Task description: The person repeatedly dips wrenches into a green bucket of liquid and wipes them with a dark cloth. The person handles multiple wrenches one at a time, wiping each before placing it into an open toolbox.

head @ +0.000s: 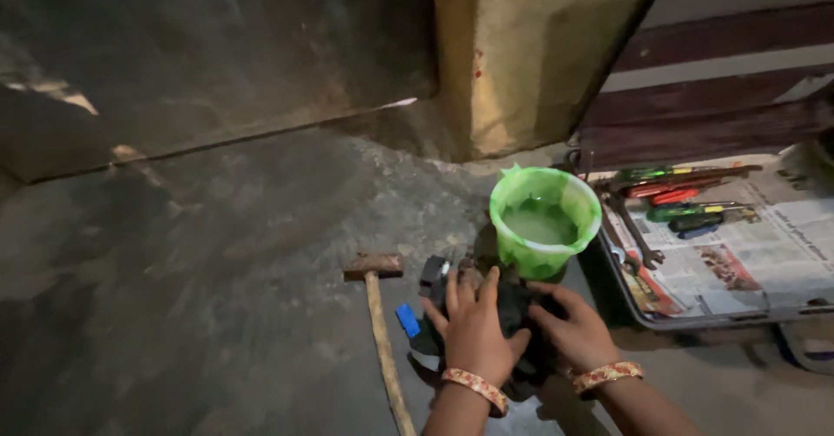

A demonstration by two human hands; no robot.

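On the dark concrete floor lies a black machine part (511,307), and both of my hands are on it. My left hand (472,325) presses flat on its top with fingers spread. My right hand (575,332) grips its right side. Each wrist wears a patterned bangle. A small blue piece (407,320) sticks out at the part's left edge. Much of the part is hidden under my hands.
A hammer (377,314) with a wooden handle lies just left of the part. A green plastic mug (545,220) holding liquid stands behind it. An open case (695,319) lined with newspaper holds screwdrivers (686,194) and a wrench (638,243) at right. A yellowish pillar (521,54) rises behind.
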